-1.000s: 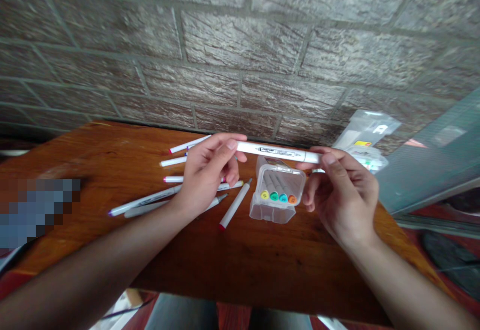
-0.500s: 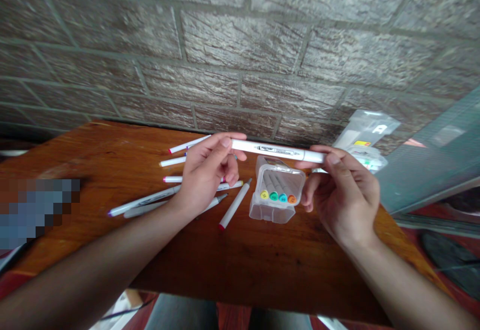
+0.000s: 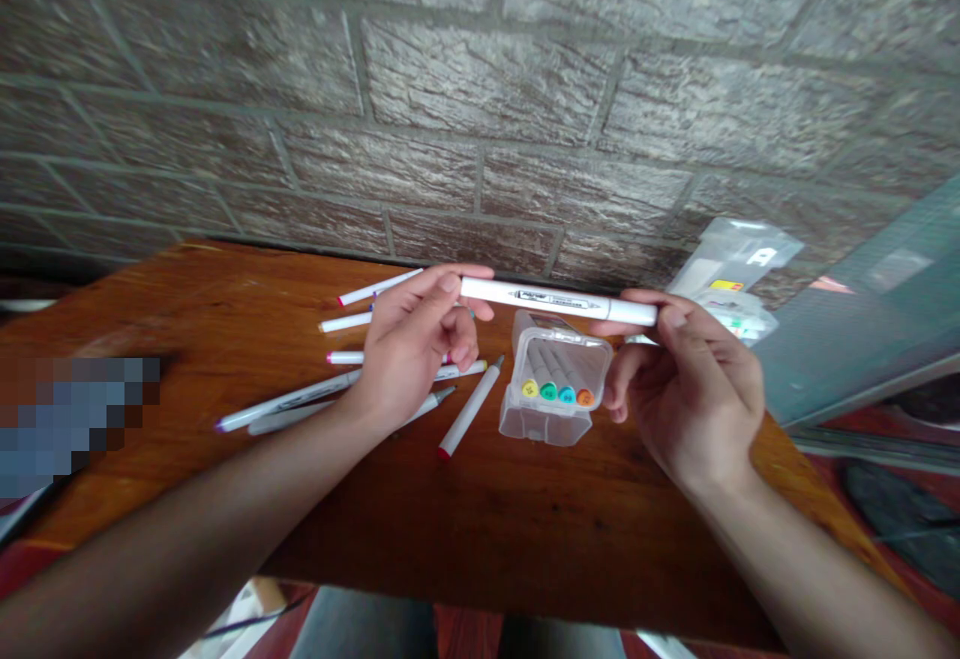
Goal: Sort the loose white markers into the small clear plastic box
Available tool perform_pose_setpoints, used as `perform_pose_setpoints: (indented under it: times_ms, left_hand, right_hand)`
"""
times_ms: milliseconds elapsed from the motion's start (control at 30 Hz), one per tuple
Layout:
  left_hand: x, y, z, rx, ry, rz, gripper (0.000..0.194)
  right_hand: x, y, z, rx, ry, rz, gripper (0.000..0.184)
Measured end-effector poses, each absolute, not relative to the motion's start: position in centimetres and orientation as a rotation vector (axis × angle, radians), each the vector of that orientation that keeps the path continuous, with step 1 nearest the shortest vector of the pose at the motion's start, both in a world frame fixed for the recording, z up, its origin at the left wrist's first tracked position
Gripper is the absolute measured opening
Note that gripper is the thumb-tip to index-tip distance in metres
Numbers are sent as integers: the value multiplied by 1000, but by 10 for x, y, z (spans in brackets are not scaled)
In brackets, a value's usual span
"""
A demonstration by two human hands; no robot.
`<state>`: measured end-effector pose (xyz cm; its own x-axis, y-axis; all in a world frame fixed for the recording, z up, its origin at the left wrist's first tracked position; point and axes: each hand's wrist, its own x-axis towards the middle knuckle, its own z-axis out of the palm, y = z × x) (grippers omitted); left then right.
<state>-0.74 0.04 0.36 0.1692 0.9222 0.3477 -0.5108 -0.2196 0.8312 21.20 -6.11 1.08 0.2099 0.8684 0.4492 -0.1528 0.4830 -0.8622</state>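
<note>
Head camera view: a white marker pen [image 3: 555, 301] with black print on its barrel spans the space between two bare hands, held level in the air above a wooden table [image 3: 525, 539]. The left hand [image 3: 409, 349] pinches its left end between thumb and forefinger, other fingers loosely curled; the right hand [image 3: 697, 389] grips the right end in a narrow thumb-and-finger hold.

Just below the pen, a clear plastic marker case [image 3: 544, 426] sits on the table, open toward the near side. Four markers lie inside with their round ends facing near: yellow [image 3: 530, 389], green [image 3: 548, 391], light blue [image 3: 567, 395] and, at the right, orange [image 3: 585, 398].

At far right, beyond the right hand, rests a taller clear plastic container [image 3: 739, 244] marked with a yellow-and-red label; its contents are too blurred to tell.

Loose markers lie left of the case, among them a red-ended one [image 3: 469, 414] near its side and a purple-ended one [image 3: 289, 401] farther left, several partly hidden by the left hand. A brick wall [image 3: 480, 89] fills the far side.
</note>
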Motion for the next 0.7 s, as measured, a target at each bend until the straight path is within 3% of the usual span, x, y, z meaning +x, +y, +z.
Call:
perform_pose_setpoints:
  times_ms: [700]
  left_hand:
    - [-6,1,3,1073,453,1385,27]
  right_hand:
    - [213,-61,10,-828,-1132,776,17]
